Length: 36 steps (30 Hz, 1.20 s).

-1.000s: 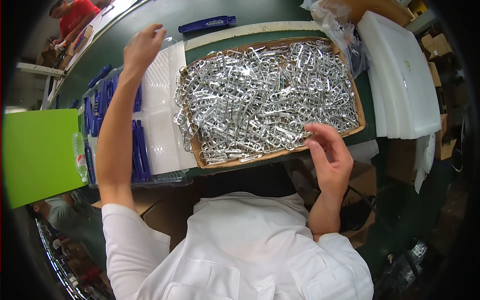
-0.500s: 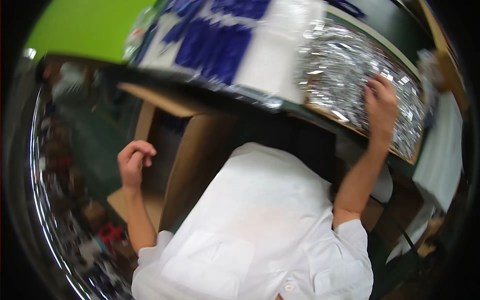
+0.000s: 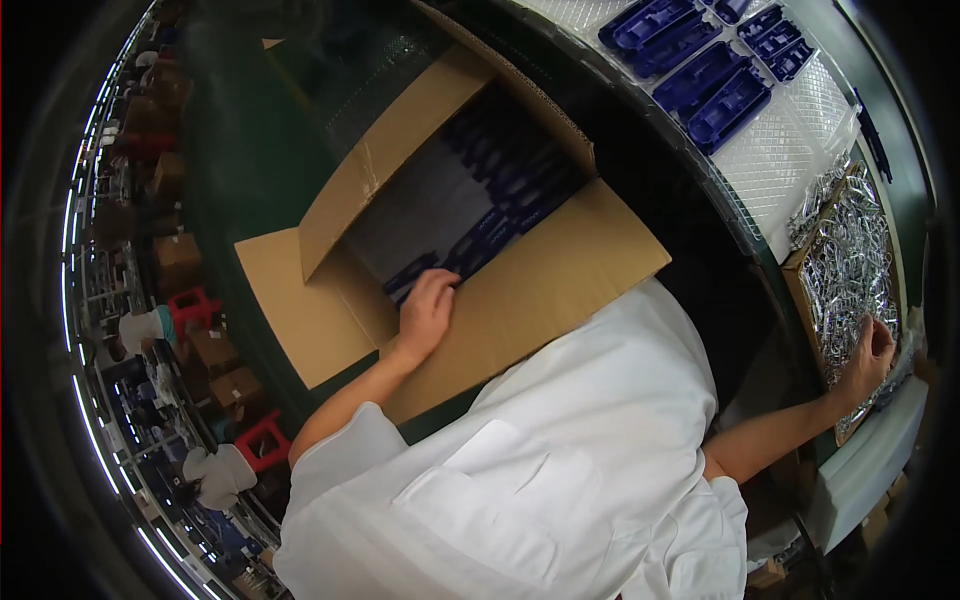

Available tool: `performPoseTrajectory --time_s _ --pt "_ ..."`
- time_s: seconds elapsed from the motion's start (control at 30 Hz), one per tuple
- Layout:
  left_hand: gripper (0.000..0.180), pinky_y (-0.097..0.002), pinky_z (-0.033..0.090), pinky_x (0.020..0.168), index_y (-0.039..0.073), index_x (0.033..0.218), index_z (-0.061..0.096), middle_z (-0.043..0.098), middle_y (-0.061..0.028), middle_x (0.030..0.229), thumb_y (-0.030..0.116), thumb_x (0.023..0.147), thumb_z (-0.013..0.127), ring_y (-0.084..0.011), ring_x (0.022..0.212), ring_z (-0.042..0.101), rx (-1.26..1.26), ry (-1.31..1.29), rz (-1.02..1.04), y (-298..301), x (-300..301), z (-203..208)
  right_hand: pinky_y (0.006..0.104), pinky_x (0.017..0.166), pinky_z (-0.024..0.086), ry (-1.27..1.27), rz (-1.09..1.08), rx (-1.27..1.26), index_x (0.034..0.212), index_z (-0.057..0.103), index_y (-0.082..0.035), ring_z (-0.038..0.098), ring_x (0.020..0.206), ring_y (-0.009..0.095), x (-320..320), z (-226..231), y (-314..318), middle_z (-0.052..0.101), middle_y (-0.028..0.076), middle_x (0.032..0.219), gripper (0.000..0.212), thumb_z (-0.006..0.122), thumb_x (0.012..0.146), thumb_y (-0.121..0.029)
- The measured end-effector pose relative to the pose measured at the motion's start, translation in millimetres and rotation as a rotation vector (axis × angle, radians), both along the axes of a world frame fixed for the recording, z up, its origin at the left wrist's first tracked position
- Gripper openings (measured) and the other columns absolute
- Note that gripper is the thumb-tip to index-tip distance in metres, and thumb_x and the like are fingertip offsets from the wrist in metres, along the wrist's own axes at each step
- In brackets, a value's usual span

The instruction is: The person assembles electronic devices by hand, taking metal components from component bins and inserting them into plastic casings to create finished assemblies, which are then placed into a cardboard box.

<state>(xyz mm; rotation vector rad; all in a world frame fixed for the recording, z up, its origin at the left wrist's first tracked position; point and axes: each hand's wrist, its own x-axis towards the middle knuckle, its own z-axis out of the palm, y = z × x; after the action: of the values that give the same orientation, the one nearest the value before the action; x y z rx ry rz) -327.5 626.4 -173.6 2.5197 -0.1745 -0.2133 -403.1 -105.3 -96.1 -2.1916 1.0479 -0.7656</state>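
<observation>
My left hand [image 3: 428, 318] reaches over the near side of an open cardboard box [image 3: 560, 250]. Its fingers are bent and close together, on the end of a dark blue plastic part [image 3: 405, 278] inside; the thumb is hidden. More blue parts [image 3: 500, 225] lie in rows in the box, beside a grey sheet [image 3: 400, 225]. At the far right, my right hand [image 3: 868, 362] is over a shallow cardboard tray heaped with small shiny metal pieces [image 3: 850, 270]. Thumb and fingers are curled into a pinch; anything between them is too small to make out.
Dark blue moulded shells [image 3: 715, 95] lie on white quilted sheeting [image 3: 765, 190] on the bench. A white foam block [image 3: 865, 465] stands beside the metal pieces. Red stools [image 3: 262, 442], shelves and people in white are at the left, beyond green flooring [image 3: 235, 150].
The view has swung left, so the box is now central and the bench lies at the right. My left hand has gone from beside the box to the blue parts in it.
</observation>
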Motion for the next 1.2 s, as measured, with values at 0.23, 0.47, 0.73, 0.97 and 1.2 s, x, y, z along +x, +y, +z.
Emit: performPoseTrajectory --time_s 0.23,0.47,0.73,0.97,1.2 --pt "0.046 -0.0485 0.052 0.101 0.007 0.128 0.063 0.064 -0.0151 0.130 0.018 0.086 0.077 -0.0382 0.119 0.062 0.537 0.063 0.116 157.3 2.9 -121.1 0.0290 0.097 0.050 -0.068 -0.006 0.081 0.130 0.070 0.002 0.066 0.105 0.015 7.5 27.6 39.3 0.073 0.006 0.116 0.040 0.071 0.103 -0.026" --pt "0.058 -0.0498 0.051 0.103 0.010 0.137 0.057 0.061 -0.0175 0.137 0.023 0.085 0.079 -0.0398 0.128 0.058 0.615 0.207 0.001 171.9 16.5 -151.5 0.0296 0.101 0.049 -0.069 0.035 0.067 0.133 0.069 0.003 0.066 0.113 0.019 12.9 43.3 58.9 0.072 0.010 0.117 0.041 0.064 0.106 -0.028" --pt "0.053 -0.0455 0.051 0.103 -0.002 0.139 0.056 0.064 -0.0247 0.134 0.023 0.096 0.074 -0.0417 0.122 0.064 0.326 0.024 0.084 123.5 47.6 -67.2 0.0193 0.067 0.042 -0.396 0.095 0.402 0.135 0.068 -0.001 0.051 0.075 0.003 6.3 49.8 92.5 0.064 -0.004 0.091 0.037 0.071 0.102 -0.015" --pt "0.047 -0.0367 0.048 0.105 -0.007 0.145 0.049 0.062 -0.0177 0.130 0.010 0.104 0.062 -0.0239 0.114 0.063 -0.679 -0.062 0.096 -40.3 60.8 92.0 0.0245 0.074 0.054 -0.570 0.174 0.670 0.117 0.075 0.002 0.071 0.082 0.013 3.6 69.2 126.6 0.077 0.010 0.095 0.024 0.073 0.095 -0.009" --pt "0.062 -0.0306 0.056 0.083 -0.006 0.152 0.042 0.062 -0.0205 0.123 0.028 0.104 0.061 -0.0230 0.099 0.066 -1.292 0.369 -0.210 -201.2 18.5 149.5 0.0253 0.081 0.056 -0.672 0.161 0.638 0.110 0.075 0.003 0.072 0.087 0.014 -21.7 77.8 118.6 0.077 0.012 0.098 0.019 0.076 0.092 -0.003"
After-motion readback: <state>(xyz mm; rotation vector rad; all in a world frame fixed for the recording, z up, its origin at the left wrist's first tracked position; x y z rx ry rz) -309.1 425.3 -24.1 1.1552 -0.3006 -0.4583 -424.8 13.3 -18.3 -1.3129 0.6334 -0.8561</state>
